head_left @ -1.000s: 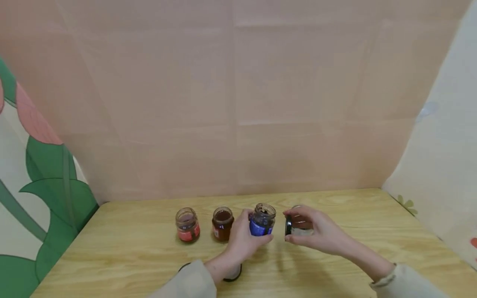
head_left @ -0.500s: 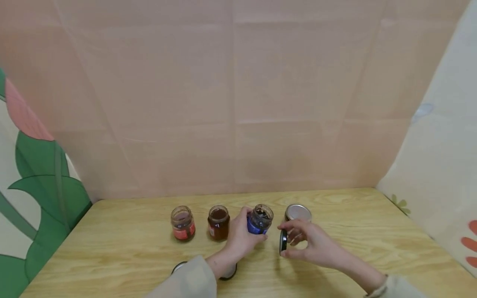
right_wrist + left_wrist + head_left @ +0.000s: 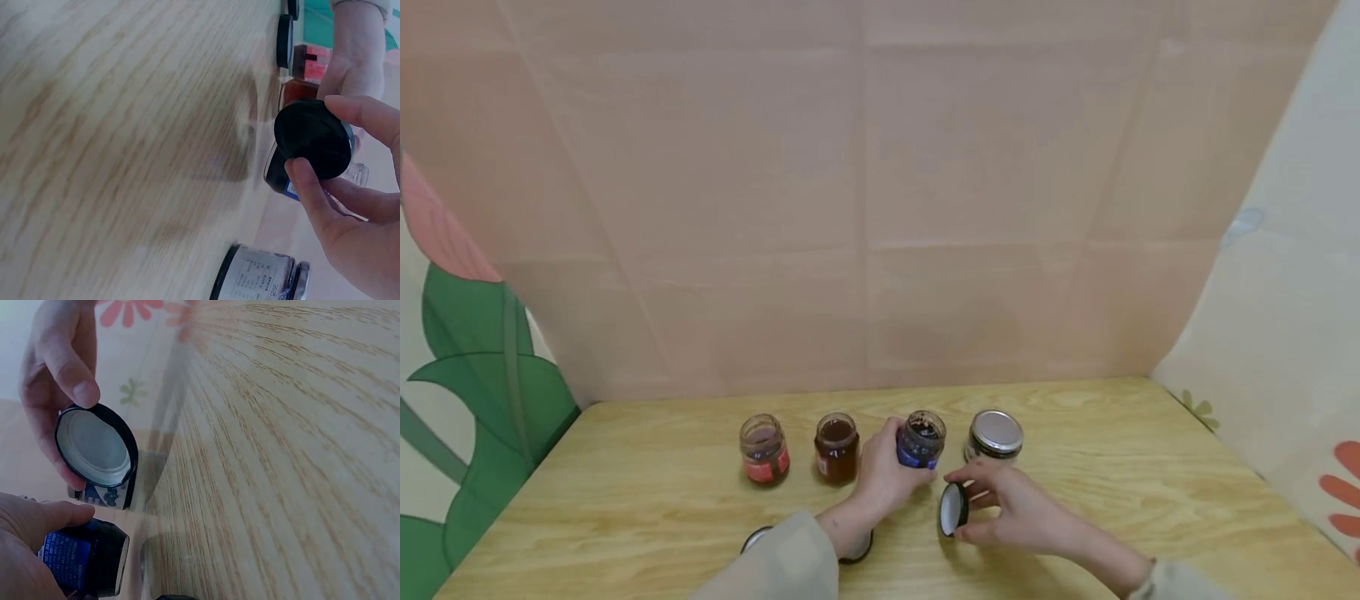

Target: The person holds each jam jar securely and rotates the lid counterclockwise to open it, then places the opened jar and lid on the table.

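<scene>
My left hand (image 3: 883, 475) grips a glass jar with a blue label (image 3: 919, 450) round its side. The jar stands upright, its mouth uncovered and dark residue inside. To its right and nearer me, my right hand (image 3: 1011, 508) pinches a black jar lid (image 3: 953, 509) by its rim between thumb and fingers. The lid is held on edge, apart from the jar, with its pale inner side (image 3: 97, 449) facing the left wrist camera. Its black outer side (image 3: 314, 137) shows in the right wrist view.
Left of the blue-labelled jar stand an uncovered jar of brown contents (image 3: 837, 450) and an uncovered red-labelled jar (image 3: 764, 452). A jar with a silver lid (image 3: 997, 432) stands behind my right hand. Two lids, one a black-rimmed lid (image 3: 285, 40), lie partly hidden by my left forearm.
My right hand has carried the lid nearer me and left, turning its pale inside into view. The silver-lidded jar, mostly hidden before, now shows. My left hand keeps its grip on the blue-labelled jar.
</scene>
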Demonstrator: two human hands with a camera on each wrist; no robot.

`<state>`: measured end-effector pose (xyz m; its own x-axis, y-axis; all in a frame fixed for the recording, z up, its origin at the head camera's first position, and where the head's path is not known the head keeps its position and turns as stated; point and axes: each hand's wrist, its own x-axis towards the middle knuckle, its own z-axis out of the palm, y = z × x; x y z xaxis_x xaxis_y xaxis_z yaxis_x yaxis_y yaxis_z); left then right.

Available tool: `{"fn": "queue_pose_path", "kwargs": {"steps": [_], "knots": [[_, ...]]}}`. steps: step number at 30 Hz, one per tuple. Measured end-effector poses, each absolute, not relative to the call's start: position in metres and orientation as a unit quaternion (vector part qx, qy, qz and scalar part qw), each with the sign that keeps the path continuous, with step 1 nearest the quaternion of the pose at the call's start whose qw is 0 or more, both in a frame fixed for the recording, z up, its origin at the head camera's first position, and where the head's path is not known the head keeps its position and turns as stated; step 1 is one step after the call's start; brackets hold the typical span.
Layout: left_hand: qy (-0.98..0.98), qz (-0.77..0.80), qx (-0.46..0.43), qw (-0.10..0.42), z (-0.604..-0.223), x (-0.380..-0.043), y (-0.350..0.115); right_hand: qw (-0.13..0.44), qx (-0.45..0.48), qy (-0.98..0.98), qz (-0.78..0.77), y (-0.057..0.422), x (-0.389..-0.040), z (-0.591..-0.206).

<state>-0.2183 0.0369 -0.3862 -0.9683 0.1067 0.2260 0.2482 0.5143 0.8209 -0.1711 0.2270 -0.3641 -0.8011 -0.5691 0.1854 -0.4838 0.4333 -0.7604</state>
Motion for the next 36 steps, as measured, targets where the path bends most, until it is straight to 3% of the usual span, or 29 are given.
{"fn": "queue_pose_path", "kwargs": {"steps": [5,29,36], "knots": [[-0.864,-0.486,-0.11,0.074,-0.385,-0.219,0.036,0.03,-0.34,0.842,-0.419,0.224,-0.171,-0.367],[-0.866,-0.484,-0.1,0.072,-0.392,-0.223,0.035,0.045,-0.324,0.866,-0.379,0.21,-0.172,-0.378],[-0.87,-0.477,-0.099,0.073,-0.392,-0.227,0.037,0.016,-0.347,0.886,-0.308,0.206,-0.172,-0.38]]}}
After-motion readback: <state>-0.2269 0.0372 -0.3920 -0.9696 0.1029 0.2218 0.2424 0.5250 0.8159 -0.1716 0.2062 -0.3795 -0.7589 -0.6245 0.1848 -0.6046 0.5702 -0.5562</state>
